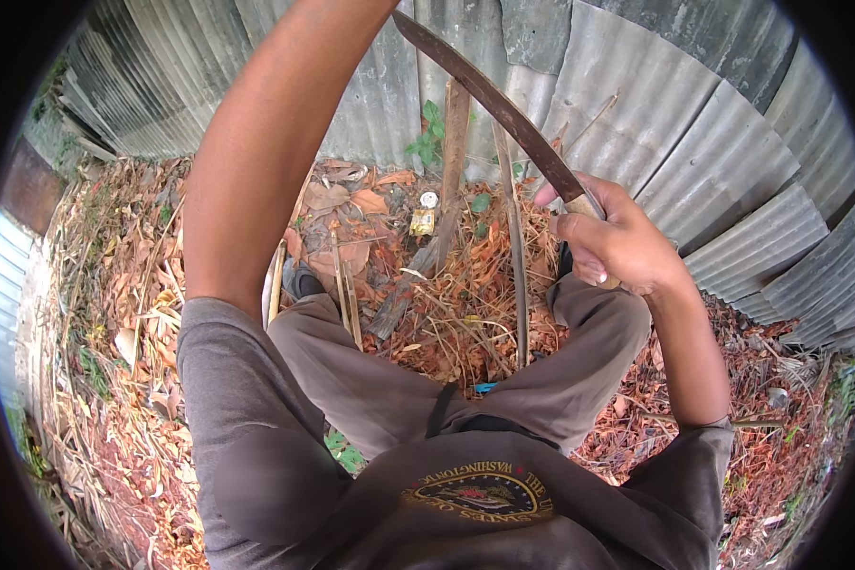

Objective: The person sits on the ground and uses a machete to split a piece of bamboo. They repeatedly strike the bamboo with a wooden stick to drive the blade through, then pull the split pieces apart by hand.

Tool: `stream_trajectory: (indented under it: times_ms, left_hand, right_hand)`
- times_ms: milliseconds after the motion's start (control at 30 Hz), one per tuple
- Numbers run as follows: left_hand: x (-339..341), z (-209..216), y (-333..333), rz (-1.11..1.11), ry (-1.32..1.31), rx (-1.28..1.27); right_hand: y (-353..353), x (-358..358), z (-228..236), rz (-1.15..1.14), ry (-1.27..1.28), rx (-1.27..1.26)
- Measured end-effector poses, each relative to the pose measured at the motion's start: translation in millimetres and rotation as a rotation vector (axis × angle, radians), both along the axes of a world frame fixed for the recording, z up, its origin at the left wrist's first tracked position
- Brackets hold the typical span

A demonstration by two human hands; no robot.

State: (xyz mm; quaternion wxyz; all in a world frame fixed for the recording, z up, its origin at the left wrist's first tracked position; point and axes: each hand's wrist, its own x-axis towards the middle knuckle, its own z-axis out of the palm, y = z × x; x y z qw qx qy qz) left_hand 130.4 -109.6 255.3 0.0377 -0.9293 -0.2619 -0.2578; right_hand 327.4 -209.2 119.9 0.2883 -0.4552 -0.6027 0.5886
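Observation:
My right hand is wrapped around the light wooden handle of a machete, just above my right knee. Its long, dark, slightly curved blade slants up and to the left, and the far end comes close to my raised left forearm. That forearm reaches past the top edge of the picture, so my left hand is out of sight. Beyond the blade, a rough wooden stake stands upright. A thinner split stick rises between my legs, to the right of the stake.
Corrugated metal sheets form a fence ahead and to the right. Dry leaves and plant scraps cover the ground. Narrow sticks lean near my left foot. A yellow wrapper and a green-leaved plant are near the stake.

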Motion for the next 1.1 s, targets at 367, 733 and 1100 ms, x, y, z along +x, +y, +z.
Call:
stream_trajectory:
  times_ms: [367, 733, 1100]
  left_hand:
    - [5, -23, 37, 0.123, 0.183, -0.416]
    - [-12, -13, -13, 0.078, 0.084, -0.349]
    - [-70, -96, -22, -0.063, -0.956, 0.494]
  right_hand:
    - [9, 0, 5, 0.053, 0.023, -0.072]
    - [9, -4, 4, 0.062, -0.008, -0.113]
    - [9, -8, -7, 0.028, -0.218, 0.28]
